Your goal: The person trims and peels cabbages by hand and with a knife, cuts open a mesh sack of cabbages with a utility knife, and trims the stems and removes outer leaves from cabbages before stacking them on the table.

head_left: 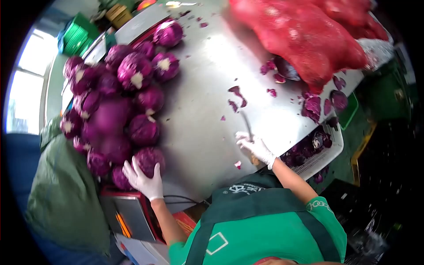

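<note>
We see the left hand [145,180], in a white glove, with fingers and thumb spread against the near side of a red cabbage [150,157], which sits at the near end of a heap of cabbages [104,115] on the left of the metal table [198,119]. In our right hand [256,149], also gloved, the fingers close around a knife [247,126], its blade blurred, above the table near its front edge. For writing, we find white lettering [245,188] with an emblem across the dark green apron [260,207], too small and tilted for us to read surely. Beyond the right hand lies a red net bag [300,39], where we make out no label; a white basket [338,150] holds purple leaves [304,152].
</note>
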### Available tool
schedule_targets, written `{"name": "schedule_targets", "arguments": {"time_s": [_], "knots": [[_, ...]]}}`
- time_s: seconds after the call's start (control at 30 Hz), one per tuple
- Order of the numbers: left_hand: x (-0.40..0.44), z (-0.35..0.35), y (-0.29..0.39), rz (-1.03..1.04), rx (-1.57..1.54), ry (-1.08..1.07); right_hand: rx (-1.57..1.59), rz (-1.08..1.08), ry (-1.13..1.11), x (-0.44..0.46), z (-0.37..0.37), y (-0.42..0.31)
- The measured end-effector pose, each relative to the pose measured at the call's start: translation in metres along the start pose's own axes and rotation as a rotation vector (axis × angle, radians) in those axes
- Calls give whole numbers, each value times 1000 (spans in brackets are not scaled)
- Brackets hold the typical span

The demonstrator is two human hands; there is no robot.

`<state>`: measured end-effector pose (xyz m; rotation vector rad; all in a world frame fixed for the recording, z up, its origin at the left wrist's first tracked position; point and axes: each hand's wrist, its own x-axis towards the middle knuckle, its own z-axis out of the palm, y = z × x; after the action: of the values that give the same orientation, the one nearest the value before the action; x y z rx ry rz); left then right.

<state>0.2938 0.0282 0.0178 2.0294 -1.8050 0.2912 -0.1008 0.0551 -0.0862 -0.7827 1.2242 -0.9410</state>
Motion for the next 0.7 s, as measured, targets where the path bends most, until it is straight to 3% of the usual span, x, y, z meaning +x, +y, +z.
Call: {"name": "schedule_targets", "arguments": {"time_s": [0.03,0.1,0.17,0.23,0.3,0.4,0.5,0.57,0.63,0.7], "knots": [[-5,-2,12,-22,124,55,50,-133,133,5,-24,7],[-16,8,29,118,-6,207,106,-143,418,4,-76,0],[-21,16,70,272,-298,-8,155,-170,594,-4,-113,-5],[-37,44,117,271,-537,-289,117,-197,632,-15,-131,-7],[-37,82,156,321,-371,-515,91,-196,579,-21,-137,-3],[-4,134,217,371,-299,-560,135,-272,509,-25,-127,-15],[53,184,294,488,-541,-504,143,-326,528,-24,-145,-24],[83,223,355,651,-694,-423,604,-374,636,-23,-163,-34],[101,250,424,700,-752,-421,724,-475,658,-26,-190,-24],[101,262,480,680,-789,-477,782,-514,825,-36,-218,-15]]}}
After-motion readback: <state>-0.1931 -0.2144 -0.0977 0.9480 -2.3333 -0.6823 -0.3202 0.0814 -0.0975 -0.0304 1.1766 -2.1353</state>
